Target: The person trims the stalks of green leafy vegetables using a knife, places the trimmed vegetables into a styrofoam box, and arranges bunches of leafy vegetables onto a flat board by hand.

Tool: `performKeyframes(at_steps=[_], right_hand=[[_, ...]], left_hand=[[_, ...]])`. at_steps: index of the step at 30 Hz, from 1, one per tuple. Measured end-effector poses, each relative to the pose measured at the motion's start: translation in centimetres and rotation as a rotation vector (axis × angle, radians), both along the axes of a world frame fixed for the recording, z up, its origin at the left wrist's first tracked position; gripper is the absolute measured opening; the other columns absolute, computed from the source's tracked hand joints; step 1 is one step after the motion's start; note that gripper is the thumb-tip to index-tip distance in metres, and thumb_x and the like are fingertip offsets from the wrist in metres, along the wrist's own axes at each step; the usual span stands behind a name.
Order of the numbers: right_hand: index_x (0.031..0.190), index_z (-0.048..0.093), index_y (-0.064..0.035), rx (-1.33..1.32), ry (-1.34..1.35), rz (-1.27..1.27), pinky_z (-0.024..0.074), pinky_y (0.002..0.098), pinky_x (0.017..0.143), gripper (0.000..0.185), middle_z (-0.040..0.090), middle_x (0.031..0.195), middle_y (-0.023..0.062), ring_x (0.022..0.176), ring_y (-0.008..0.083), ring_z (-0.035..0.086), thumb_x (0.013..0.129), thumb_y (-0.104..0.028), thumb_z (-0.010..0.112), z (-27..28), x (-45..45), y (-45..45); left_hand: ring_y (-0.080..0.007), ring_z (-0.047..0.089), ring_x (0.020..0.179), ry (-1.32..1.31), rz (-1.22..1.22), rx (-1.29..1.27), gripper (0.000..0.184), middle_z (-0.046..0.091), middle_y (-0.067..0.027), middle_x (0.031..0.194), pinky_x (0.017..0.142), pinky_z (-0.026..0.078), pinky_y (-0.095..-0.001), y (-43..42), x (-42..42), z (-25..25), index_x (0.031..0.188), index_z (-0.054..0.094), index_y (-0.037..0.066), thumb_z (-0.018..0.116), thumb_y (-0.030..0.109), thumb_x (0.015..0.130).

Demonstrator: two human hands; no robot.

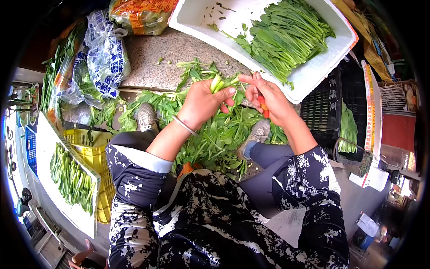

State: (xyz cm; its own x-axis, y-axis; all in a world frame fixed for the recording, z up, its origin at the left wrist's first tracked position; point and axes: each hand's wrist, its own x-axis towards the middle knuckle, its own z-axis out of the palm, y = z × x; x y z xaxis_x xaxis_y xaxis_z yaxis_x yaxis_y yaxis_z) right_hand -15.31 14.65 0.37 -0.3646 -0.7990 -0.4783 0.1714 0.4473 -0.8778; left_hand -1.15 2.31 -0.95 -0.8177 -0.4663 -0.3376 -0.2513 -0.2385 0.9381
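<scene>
Head cam: L hand (pixel 204 101) holds green stem (pixel 217 84), R hand (pixel 273 97) curled round red-orange item (pixel 263 103); I'd steady stem, work gently.

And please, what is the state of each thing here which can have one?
Left hand: closed around green stalks
Right hand: holding red-orange object, partly hidden
White foam box: open, partly filled with aligned greens
Loose leaves: scattered between the shoes
Blue-printed bag: filled, bulging
White board: loaded with pale-stemmed greens
Black crate: leafy bunch inside
Bracelet: worn, left wrist

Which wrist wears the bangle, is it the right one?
No, the bangle circles the wrist of the left hand, which holds green stalks.
</scene>
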Motion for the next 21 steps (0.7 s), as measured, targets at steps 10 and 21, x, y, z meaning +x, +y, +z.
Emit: performKeyframes(at_steps=[10,21], right_hand=[[0.123,0.049,-0.0023,-0.206,-0.235,0.059,0.0272,0.0157,0.046,0.041,0.039,0.063,-0.0069,0.054,0.002,0.034,0.09,-0.026,0.052,0.0,0.8,-0.4],[0.12,0.053,-0.0054,0.039,0.097,0.186,0.0339,0.0186,0.05,0.045,0.048,0.064,-0.0042,0.058,0.0038,0.04,0.087,-0.036,0.056,-1.8,-2.7,-1.0]], left_hand=[[-0.0064,0.055,0.051,-0.006,-0.044,0.113,0.014,0.062,-0.0021,0.068,0.038,0.033,-0.0159,0.1,0.1,-0.3,0.088,0.061,0.006,0.06,0.02,0.085],[-0.0063,0.055,0.051,-0.017,-0.048,0.09,0.014,0.063,-0.0022,0.068,0.04,0.033,-0.0162,-0.1,0.2,0.1,0.086,0.061,0.007,0.061,0.021,0.084]])
